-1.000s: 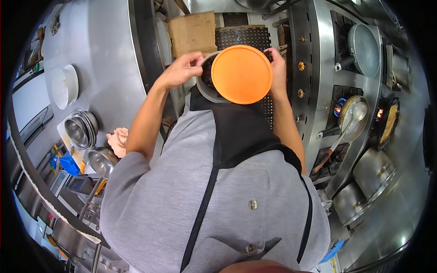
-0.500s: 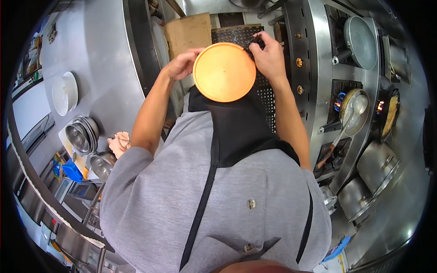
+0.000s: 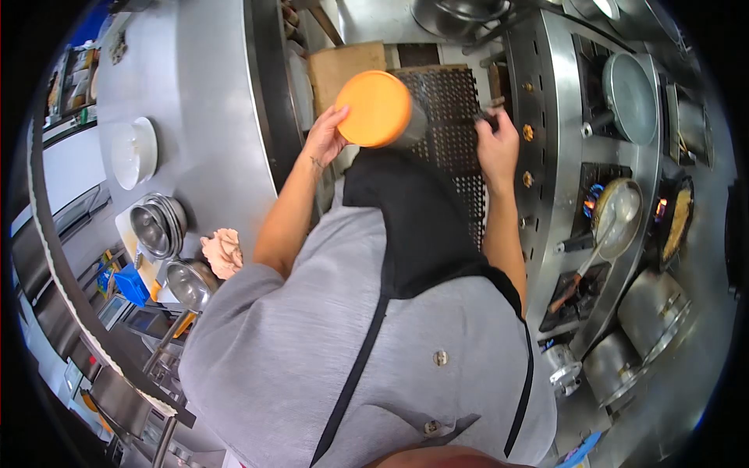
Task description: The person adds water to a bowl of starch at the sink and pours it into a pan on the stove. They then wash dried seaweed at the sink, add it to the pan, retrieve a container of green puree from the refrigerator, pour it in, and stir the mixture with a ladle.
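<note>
A round container with an orange lid [image 3: 373,109] is in my left hand [image 3: 326,134], whose fingers and thumb grip its left edge. Its see-through side shows at the lid's right, tilted and blurred. My right hand [image 3: 499,140] is closed near the stove front, apart from the container. A small dark thing pokes out at its fingertips, too unclear to name.
On the right, the stove carries a grey frying pan [image 3: 629,97], a pan with a ladle [image 3: 618,218] over a lit flame, and large pots [image 3: 654,312]. To the left, a steel counter [image 3: 207,93] holds a white bowl [image 3: 134,153] and metal bowls [image 3: 158,226].
My right hand has moved right, away from the orange lid. My left hand still holds the container, which has tilted so its side shows. The whole view has shifted slightly.
</note>
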Demonstrator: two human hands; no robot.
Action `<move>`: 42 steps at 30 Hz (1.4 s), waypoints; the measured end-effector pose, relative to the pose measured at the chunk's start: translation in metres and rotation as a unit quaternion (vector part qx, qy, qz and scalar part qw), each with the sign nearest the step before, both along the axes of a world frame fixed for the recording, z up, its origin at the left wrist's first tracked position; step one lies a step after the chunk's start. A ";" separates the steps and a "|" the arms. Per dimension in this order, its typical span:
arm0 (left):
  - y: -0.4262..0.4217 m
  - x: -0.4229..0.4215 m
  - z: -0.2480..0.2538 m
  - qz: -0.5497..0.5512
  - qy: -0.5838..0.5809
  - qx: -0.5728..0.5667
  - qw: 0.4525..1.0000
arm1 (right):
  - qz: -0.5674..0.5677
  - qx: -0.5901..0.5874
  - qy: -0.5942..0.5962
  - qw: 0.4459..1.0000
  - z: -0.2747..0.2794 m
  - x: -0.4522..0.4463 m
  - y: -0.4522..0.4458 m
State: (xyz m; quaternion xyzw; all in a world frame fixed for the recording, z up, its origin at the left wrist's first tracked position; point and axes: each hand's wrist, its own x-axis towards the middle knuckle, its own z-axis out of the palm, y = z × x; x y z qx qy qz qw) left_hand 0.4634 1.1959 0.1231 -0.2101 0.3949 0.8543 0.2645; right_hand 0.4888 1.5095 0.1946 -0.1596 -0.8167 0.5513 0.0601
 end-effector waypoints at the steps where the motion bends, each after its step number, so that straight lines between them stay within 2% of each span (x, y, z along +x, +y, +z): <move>1: -0.010 -0.007 -0.012 0.001 0.009 -0.004 1.000 | -0.006 0.028 0.010 1.000 -0.006 0.008 0.011; 3: -0.032 -0.025 -0.039 0.233 -0.049 -0.021 0.971 | -0.037 0.026 -0.105 0.993 -0.009 0.032 0.029; 4: -0.060 -0.044 -0.086 0.308 -0.066 0.064 0.947 | -0.041 0.056 -0.124 0.990 -0.011 0.046 0.033; 5: -0.070 -0.064 -0.100 0.371 -0.027 0.021 0.928 | -0.046 0.088 -0.144 0.985 -0.012 0.060 0.037; 7: -0.092 -0.112 -0.125 0.457 -0.060 -0.079 0.884 | -0.039 0.147 -0.180 0.972 -0.013 0.090 0.042; 9: -0.112 -0.153 -0.156 0.538 -0.071 -0.103 0.834 | -0.044 0.169 -0.205 0.963 -0.022 0.130 0.050; 10: -0.123 -0.170 -0.177 0.562 -0.074 -0.137 0.812 | -0.045 0.189 -0.261 0.946 -0.020 0.147 0.052; 11: -0.147 -0.182 -0.221 0.581 -0.077 -0.171 0.792 | -0.050 0.207 -0.317 0.924 -0.016 0.165 0.052; 12: -0.155 -0.197 -0.219 0.574 -0.102 -0.172 0.794 | -0.055 0.192 -0.338 0.920 -0.010 0.183 0.049; 14: -0.167 -0.211 -0.201 0.553 -0.148 -0.117 0.811 | -0.091 0.189 -0.315 0.926 -0.005 0.217 0.052; 16: -0.164 -0.221 -0.181 0.544 -0.178 -0.134 0.809 | -0.132 0.185 -0.302 0.926 -0.026 0.248 0.052; 18: -0.120 -0.210 -0.137 0.505 -0.164 -0.341 0.776 | -0.158 0.173 -0.350 0.907 -0.025 0.279 0.045; 19: -0.093 -0.195 -0.115 0.467 -0.131 -0.291 0.825 | -0.192 0.123 -0.378 0.897 -0.022 0.285 0.040; 20: -0.078 -0.181 -0.103 0.429 -0.102 -0.236 0.866 | -0.198 0.157 -0.357 0.899 -0.039 0.307 0.038; 21: -0.070 -0.172 -0.133 0.318 -0.062 -0.302 0.896 | -0.248 0.151 -0.349 0.891 -0.037 0.319 0.033; 22: -0.042 -0.143 -0.141 0.149 0.054 -0.221 0.962 | -0.300 -0.006 -0.337 0.892 -0.033 0.323 0.031; 23: -0.009 -0.114 -0.158 0.052 0.041 -0.292 0.954 | -0.335 -0.165 -0.307 0.875 -0.030 0.338 0.025; 24: 0.024 -0.084 -0.173 -0.049 0.035 -0.357 0.932 | -0.363 -0.177 -0.286 0.869 -0.031 0.360 0.018; 25: 0.035 -0.062 -0.199 -0.343 0.067 -0.400 0.848 | -0.415 -0.242 -0.194 0.855 -0.034 0.378 0.012; 26: 0.079 -0.020 -0.204 -0.377 0.092 -0.355 0.851 | -0.458 -0.300 -0.097 0.831 -0.036 0.397 0.011; 27: 0.127 0.038 -0.207 -0.412 0.110 -0.308 0.850 | -0.474 -0.303 -0.075 0.823 -0.032 0.419 0.009; 28: 0.178 0.084 -0.202 -0.550 0.106 -0.368 0.742 | -0.525 -0.389 -0.023 0.756 -0.020 0.449 0.005; 29: 0.224 0.148 -0.134 -0.651 0.123 -0.323 0.676 | -0.566 -0.470 0.028 0.677 -0.013 0.483 -0.003; 30: 0.261 0.208 -0.109 -0.710 0.185 -0.288 0.615 | -0.579 -0.495 0.105 0.639 -0.024 0.523 -0.012; 32: 0.320 0.321 -0.068 -0.820 0.282 -0.143 0.477 | -0.624 -0.475 0.176 0.595 -0.041 0.599 -0.023; 33: 0.342 0.377 -0.046 -0.861 0.270 -0.101 0.420 | -0.658 -0.451 0.233 0.556 -0.050 0.634 -0.033; 34: 0.357 0.429 -0.027 -0.900 0.252 -0.057 0.352 | -0.709 -0.403 0.236 0.528 -0.060 0.665 -0.042; 35: 0.370 0.482 -0.018 -0.926 0.210 -0.020 0.312 | -0.760 -0.354 0.234 0.492 -0.066 0.697 -0.047; 37: 0.380 0.580 0.014 -0.962 0.149 0.013 0.229 | -0.801 -0.346 0.315 0.373 -0.041 0.746 -0.049; 39: 0.384 0.667 0.042 -0.969 0.055 -0.040 0.238 | -0.822 -0.294 0.374 0.312 -0.025 0.789 -0.038; 40: 0.385 0.706 0.053 -0.976 0.056 -0.041 0.205 | -0.852 -0.221 0.363 0.305 -0.021 0.807 -0.030; 41: 0.383 0.743 0.062 -0.966 -0.042 -0.076 0.243 | -0.876 -0.152 0.345 0.300 -0.019 0.824 -0.022; 42: 0.385 0.776 0.064 -0.943 -0.139 -0.113 0.282 | -0.915 -0.094 0.257 0.297 -0.016 0.842 -0.013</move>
